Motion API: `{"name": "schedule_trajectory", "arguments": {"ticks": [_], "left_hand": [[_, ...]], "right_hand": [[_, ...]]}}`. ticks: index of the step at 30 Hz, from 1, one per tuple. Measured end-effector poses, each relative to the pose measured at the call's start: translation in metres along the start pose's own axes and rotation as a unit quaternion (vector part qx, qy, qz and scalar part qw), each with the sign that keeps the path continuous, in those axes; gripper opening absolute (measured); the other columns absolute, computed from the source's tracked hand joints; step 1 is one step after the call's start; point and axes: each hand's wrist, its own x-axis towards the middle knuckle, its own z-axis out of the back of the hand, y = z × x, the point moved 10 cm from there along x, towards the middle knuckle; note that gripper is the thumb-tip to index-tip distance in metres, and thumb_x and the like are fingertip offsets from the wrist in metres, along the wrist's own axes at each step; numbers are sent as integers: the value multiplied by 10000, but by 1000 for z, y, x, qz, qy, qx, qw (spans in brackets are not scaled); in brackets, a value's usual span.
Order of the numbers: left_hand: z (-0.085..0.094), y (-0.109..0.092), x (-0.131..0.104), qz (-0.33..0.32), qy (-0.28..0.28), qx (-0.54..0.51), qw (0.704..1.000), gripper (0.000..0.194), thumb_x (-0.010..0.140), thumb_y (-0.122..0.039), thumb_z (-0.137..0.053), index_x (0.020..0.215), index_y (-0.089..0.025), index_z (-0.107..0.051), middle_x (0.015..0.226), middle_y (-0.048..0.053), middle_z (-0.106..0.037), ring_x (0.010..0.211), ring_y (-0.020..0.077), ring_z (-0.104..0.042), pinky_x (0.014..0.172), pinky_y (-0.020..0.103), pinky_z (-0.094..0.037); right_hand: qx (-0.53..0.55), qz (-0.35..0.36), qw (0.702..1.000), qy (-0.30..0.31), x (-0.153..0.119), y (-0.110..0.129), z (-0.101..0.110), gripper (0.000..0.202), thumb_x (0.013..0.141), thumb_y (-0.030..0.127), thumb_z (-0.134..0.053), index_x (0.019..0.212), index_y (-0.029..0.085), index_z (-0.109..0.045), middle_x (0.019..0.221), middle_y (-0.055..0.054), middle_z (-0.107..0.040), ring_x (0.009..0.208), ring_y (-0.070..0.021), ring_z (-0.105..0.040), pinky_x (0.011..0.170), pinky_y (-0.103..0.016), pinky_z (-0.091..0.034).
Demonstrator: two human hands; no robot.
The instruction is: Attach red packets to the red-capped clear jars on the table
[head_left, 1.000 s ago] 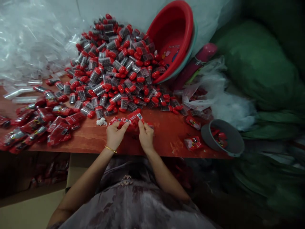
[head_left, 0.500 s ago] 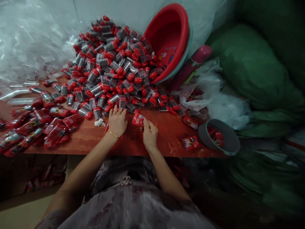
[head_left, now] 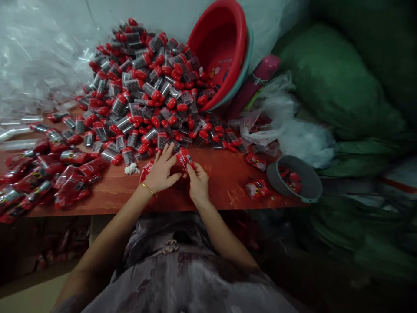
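Note:
My right hand (head_left: pixel 199 184) pinches a small red packet (head_left: pixel 184 157) with a barcode, thumb and fingers closed on its lower edge. Beside it my left hand (head_left: pixel 161 171), a gold bangle at the wrist, reaches over the table with fingers stretched and apart. More red packaging (head_left: pixel 146 171) shows past the left hand's outer edge, partly hidden by it. Just beyond both hands rises a big heap of clear tubes with red caps and dark contents (head_left: pixel 140 98). A crumpled white lump (head_left: pixel 131 169) lies left of the left hand.
Filled red packets (head_left: pixel 70 184) are piled at the left, with clear plastic sleeves (head_left: pixel 29 87) behind. A red basin (head_left: pixel 239 39) leans at the back beside a magenta flask (head_left: pixel 257 80). A grey bowl (head_left: pixel 312 184) holds red pieces near the table's right end.
My right hand has brought the red packet leftward, close to the left hand, and turned it more upright. The left hand's thumb has spread out toward it. The view has shifted slightly.

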Motion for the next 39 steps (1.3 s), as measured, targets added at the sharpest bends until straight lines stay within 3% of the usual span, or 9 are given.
{"name": "schedule_trajectory", "arguments": {"ticks": [7,11,18,20,25,28,31,36,39], "left_hand": [[9,9,-7,108,-129,-299,939,243,768,-382,-611,857,-188,-729,1023,80,-705,1049,266,-593,978,422,-403],[0,19,-19,210,-152,-373,891,223,713,-386,-676,714,-169,-726,633,15,-661,623,159,-574,647,272,-470],[7,32,-33,277,-212,-436,830,244,592,-394,-766,602,-160,-697,574,-2,-637,540,111,-510,560,230,-414],[13,37,-38,286,-235,-453,811,257,577,-400,-780,636,-161,-705,608,1,-655,556,110,-526,581,234,-426],[22,40,-47,310,-280,-487,767,329,518,-443,-808,596,-156,-668,559,-25,-609,513,80,-487,526,214,-395],[10,36,-49,336,-266,-521,738,385,477,-476,-818,555,-152,-626,507,-43,-550,481,66,-457,507,211,-386],[-5,32,-52,359,-229,-570,703,426,444,-492,-829,566,-149,-608,513,-43,-545,506,76,-495,548,223,-430],[-16,29,-60,372,-199,-597,682,421,443,-472,-840,611,-141,-641,585,-6,-620,576,100,-566,601,234,-462],[-21,22,-59,365,-173,-605,686,421,447,-480,-836,622,-134,-671,624,19,-659,592,106,-582,629,241,-473]], "right_hand": [[0,-16,1000,20,-6,-7,-9,269,741,455,-584,777,189,-571,608,45,-570,493,-85,-476,490,-212,-406],[-37,13,999,36,-11,-4,-15,271,787,458,-553,768,188,-574,588,44,-550,508,-91,-488,507,-213,-410],[-176,114,977,48,-16,22,-6,301,868,461,-465,831,190,-591,690,6,-600,633,-125,-544,630,-250,-450],[-291,167,941,38,-16,37,7,322,878,465,-459,925,182,-603,817,-40,-648,742,-158,-571,722,-290,-450],[-611,160,774,-38,-7,45,46,488,843,546,-490,1060,124,-604,1113,-186,-602,987,-302,-519,822,-427,-387],[-669,134,730,-15,-6,34,49,417,837,505,-522,1012,137,-614,1149,-184,-583,1015,-319,-501,806,-425,-386],[-634,140,761,19,-9,30,45,288,848,406,-524,954,152,-607,1082,-158,-620,977,-288,-534,774,-386,-408],[-330,37,932,144,-29,26,45,312,833,497,-506,794,192,-564,646,-8,-618,511,-130,-527,526,-252,-413],[-203,-12,960,194,-48,38,39,312,803,498,-556,731,195,-548,570,38,-561,411,-77,-436,427,-208,-344]]}}
